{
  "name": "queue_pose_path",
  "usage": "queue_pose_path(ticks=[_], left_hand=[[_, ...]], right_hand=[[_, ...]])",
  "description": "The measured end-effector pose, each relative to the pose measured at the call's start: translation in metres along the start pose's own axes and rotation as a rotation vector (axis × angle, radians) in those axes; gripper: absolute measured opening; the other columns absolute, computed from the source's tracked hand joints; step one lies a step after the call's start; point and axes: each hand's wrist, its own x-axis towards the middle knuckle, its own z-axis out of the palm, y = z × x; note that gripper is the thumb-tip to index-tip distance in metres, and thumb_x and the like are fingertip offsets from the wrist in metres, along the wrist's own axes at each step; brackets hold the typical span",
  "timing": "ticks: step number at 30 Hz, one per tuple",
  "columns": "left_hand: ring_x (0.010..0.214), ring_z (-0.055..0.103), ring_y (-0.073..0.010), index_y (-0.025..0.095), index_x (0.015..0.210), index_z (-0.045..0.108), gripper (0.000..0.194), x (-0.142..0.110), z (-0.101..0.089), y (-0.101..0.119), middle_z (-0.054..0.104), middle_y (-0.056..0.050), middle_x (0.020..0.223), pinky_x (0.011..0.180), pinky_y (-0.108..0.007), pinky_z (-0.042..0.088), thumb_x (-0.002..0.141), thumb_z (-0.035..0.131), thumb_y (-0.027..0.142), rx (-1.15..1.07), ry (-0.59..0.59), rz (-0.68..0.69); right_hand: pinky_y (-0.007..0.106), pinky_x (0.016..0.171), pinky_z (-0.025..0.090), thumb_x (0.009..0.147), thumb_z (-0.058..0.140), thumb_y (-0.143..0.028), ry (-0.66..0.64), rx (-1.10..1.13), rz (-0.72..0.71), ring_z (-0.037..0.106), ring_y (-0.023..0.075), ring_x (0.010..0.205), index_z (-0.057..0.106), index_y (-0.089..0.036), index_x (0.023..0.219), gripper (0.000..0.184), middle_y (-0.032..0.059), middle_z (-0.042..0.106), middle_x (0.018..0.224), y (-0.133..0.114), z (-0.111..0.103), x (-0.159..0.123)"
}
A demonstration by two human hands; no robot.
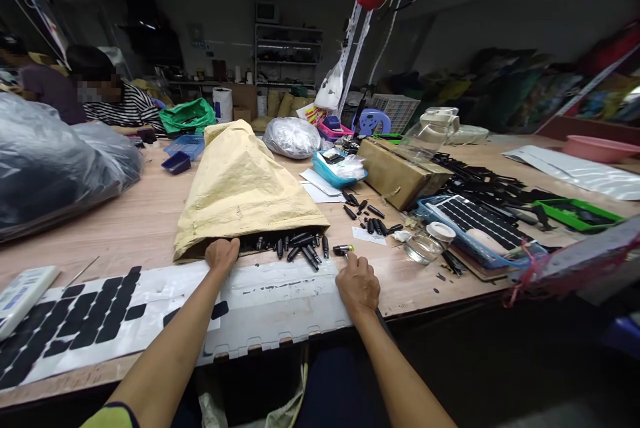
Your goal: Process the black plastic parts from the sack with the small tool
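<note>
A large pale-yellow sack (245,181) lies on the table with its mouth facing me. My left hand (223,255) is closed at the lower left of that mouth, gripping the sack's edge. Several black cylindrical parts (311,256) spill from the opening onto a whitish board (280,301); those deeper inside are hidden. My right hand (359,281) is closed around a small hammer (343,250) with a black and yellow head, right of the spilled parts. Part of its dark handle shows below my wrist.
More black parts (375,223) lie beyond my right hand, near a glass jar (423,248) and a cardboard box (405,171). At left are a sheet of black stickers (100,311) and a big plastic bag (60,161). A person in stripes (120,108) sits across the table.
</note>
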Motion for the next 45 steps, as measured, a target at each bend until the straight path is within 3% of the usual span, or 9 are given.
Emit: queue_pose_path(ticks=[8,15,19,24,27,32,37,42,45], left_hand=[[0.11,0.059,-0.0424,0.004,0.098,0.073,0.061,-0.029,0.011,0.022,0.067,-0.028,0.111,0.092,-0.047,0.043,0.084,0.038,0.052,0.131,-0.035,0.07],[0.118,0.051,-0.04,0.007,0.112,0.065,0.066,-0.045,0.021,0.03,0.059,-0.026,0.125,0.1,-0.047,0.038,0.088,0.031,0.059,0.076,-0.058,0.129],[0.123,0.048,-0.0386,0.012,0.11,0.062,0.062,-0.047,0.014,0.029,0.057,-0.024,0.127,0.102,-0.046,0.037,0.088,0.031,0.061,-0.025,-0.134,0.113],[0.123,0.049,-0.0314,0.021,0.114,0.06,0.057,-0.047,-0.001,0.012,0.061,-0.015,0.12,0.104,-0.044,0.038,0.093,0.023,0.058,-0.28,-0.179,0.138],[0.128,0.047,-0.0269,0.024,0.121,0.059,0.052,-0.049,-0.002,0.001,0.059,-0.01,0.129,0.108,-0.04,0.037,0.096,0.022,0.052,-0.357,-0.136,0.187],[0.138,0.038,-0.021,0.018,0.132,0.054,0.048,-0.067,0.006,-0.012,0.047,-0.01,0.145,0.117,-0.032,0.027,0.097,0.029,0.04,-0.444,-0.011,0.132],[0.142,0.029,-0.0259,0.017,0.133,0.053,0.049,-0.098,0.024,-0.021,0.031,-0.014,0.15,0.119,-0.037,0.025,0.094,0.039,0.042,-0.438,0.156,0.167],[0.135,0.035,-0.033,0.019,0.127,0.058,0.042,-0.121,0.039,-0.013,0.036,-0.014,0.142,0.115,-0.052,0.027,0.091,0.046,0.038,-0.313,0.356,0.447],[0.126,0.043,-0.0311,0.018,0.128,0.057,0.04,-0.127,0.046,0.009,0.045,-0.014,0.132,0.108,-0.051,0.034,0.092,0.046,0.034,-0.328,0.388,0.627]], right_hand=[[0.029,0.06,0.037,0.088,0.046,-0.017,-0.01,0.002,0.007,0.056,0.0225,0.084,0.06,-0.014,0.119,0.034,0.0115,0.058,0.096,0.0,0.0,0.001],[0.03,0.061,0.038,0.087,0.046,-0.017,-0.002,0.021,0.012,0.056,0.0231,0.084,0.061,-0.013,0.119,0.035,0.0123,0.059,0.096,-0.001,0.0,0.001],[0.03,0.061,0.038,0.086,0.05,-0.018,0.004,0.024,0.01,0.055,0.0222,0.083,0.061,-0.013,0.118,0.035,0.0123,0.058,0.095,-0.001,0.0,0.001],[0.029,0.062,0.037,0.087,0.048,-0.018,0.0,0.019,0.007,0.056,0.0218,0.084,0.06,-0.013,0.119,0.035,0.0119,0.057,0.096,-0.001,0.001,0.0],[0.029,0.062,0.036,0.087,0.048,-0.018,-0.002,0.02,0.008,0.056,0.0217,0.083,0.06,-0.013,0.119,0.035,0.0118,0.058,0.096,-0.001,0.001,0.0],[0.03,0.061,0.037,0.087,0.047,-0.017,-0.004,0.032,0.013,0.055,0.0226,0.084,0.059,-0.013,0.12,0.035,0.0122,0.058,0.096,-0.001,-0.001,0.001],[0.03,0.063,0.037,0.088,0.046,-0.017,-0.028,0.036,0.021,0.055,0.0227,0.086,0.06,-0.013,0.118,0.033,0.0125,0.058,0.098,-0.002,-0.002,0.001],[0.031,0.064,0.037,0.088,0.046,-0.017,-0.033,0.046,0.026,0.055,0.0235,0.088,0.059,-0.013,0.119,0.034,0.0127,0.058,0.099,-0.002,-0.004,0.0],[0.031,0.064,0.037,0.088,0.046,-0.017,-0.046,0.054,0.029,0.055,0.0237,0.088,0.059,-0.013,0.119,0.034,0.0123,0.059,0.099,-0.002,-0.005,0.0]])
